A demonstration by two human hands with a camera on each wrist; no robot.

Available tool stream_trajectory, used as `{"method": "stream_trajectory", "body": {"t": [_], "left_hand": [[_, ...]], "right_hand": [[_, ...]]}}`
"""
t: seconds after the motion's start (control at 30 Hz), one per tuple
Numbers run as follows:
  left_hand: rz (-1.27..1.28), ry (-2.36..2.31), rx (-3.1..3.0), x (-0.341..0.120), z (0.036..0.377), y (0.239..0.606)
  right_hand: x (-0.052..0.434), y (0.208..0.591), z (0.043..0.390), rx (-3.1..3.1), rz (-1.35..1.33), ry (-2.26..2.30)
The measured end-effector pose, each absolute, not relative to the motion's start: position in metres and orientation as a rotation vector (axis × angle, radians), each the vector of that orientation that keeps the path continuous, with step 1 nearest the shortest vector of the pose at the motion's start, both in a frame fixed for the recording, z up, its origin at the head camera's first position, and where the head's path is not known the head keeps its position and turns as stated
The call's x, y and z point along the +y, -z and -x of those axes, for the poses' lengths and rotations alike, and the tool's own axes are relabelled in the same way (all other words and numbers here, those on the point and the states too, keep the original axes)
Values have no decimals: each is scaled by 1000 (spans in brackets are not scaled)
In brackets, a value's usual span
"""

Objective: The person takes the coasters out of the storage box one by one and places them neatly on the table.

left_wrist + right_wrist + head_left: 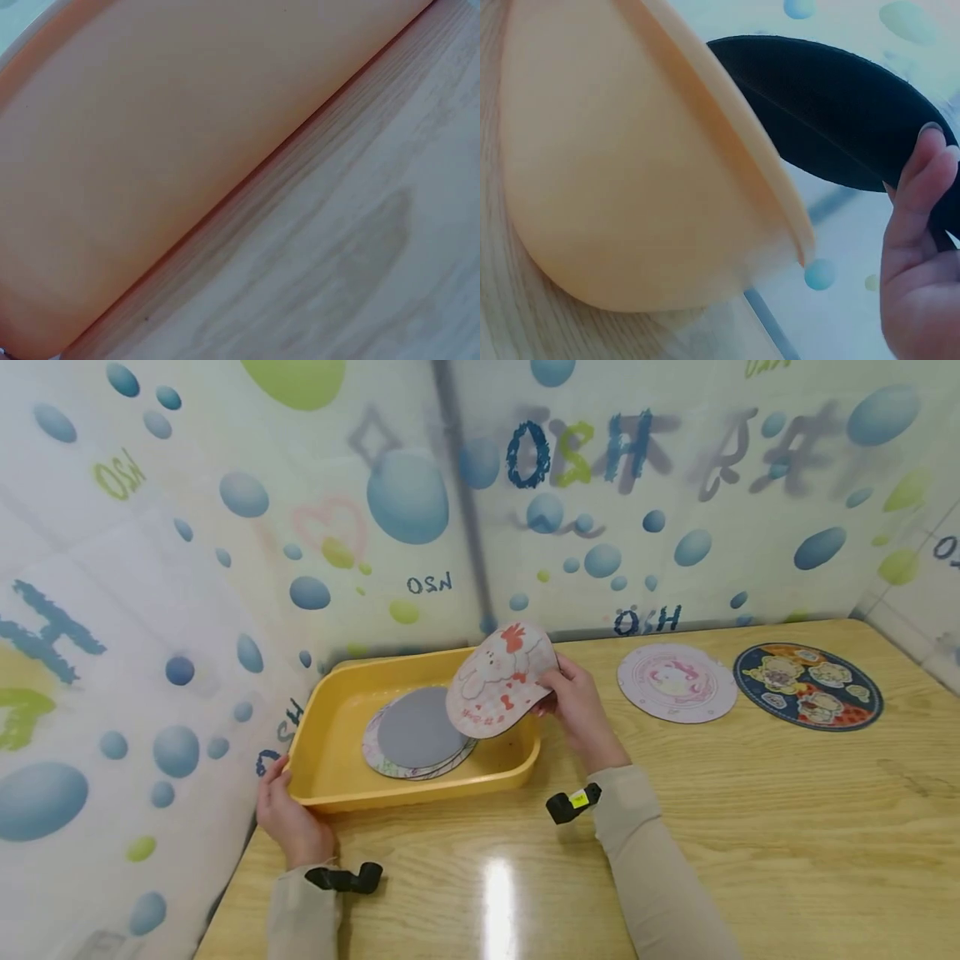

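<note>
A yellow tray (330,752) sits at the table's left, holding a stack of round mats (420,731) whose top one lies grey side up. My right hand (573,697) pinches a round cartoon-printed mat (498,681) by its edge, tilted above the tray's right end. Its black underside (832,112) shows in the right wrist view, with my fingers (919,202) curled on it beside the tray wall (630,165). My left hand (281,806) grips the tray's near left corner. The left wrist view shows only the tray's side (150,150) and the wood table (360,255).
Two more round mats lie flat at the back right of the table: a pale pink one (677,682) and a dark blue one (807,685). Bubble-patterned sheeting (187,527) walls in the left and rear. The table's near half is bare wood (787,843).
</note>
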State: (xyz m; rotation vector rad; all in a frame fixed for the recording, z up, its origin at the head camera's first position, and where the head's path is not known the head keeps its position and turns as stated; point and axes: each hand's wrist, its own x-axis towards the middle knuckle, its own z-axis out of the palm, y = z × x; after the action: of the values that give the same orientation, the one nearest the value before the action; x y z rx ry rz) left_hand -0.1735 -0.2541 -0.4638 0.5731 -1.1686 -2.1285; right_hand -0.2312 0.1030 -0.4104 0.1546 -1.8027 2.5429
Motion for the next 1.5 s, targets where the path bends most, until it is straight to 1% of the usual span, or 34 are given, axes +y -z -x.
{"method": "stream_trajectory", "body": {"t": [0.73,1.2,1.5], "left_hand": [[-614,2080,-1130,-256,169,462],[-627,2079,-1153,-254,171,462],[-630,2090,-1140,-255,171,460]], "right_hand": [[129,414,235,-1514,81,-2616],[144,421,239,-1324,285,-2575],[149,428,242,-1315,399,-2531]]}}
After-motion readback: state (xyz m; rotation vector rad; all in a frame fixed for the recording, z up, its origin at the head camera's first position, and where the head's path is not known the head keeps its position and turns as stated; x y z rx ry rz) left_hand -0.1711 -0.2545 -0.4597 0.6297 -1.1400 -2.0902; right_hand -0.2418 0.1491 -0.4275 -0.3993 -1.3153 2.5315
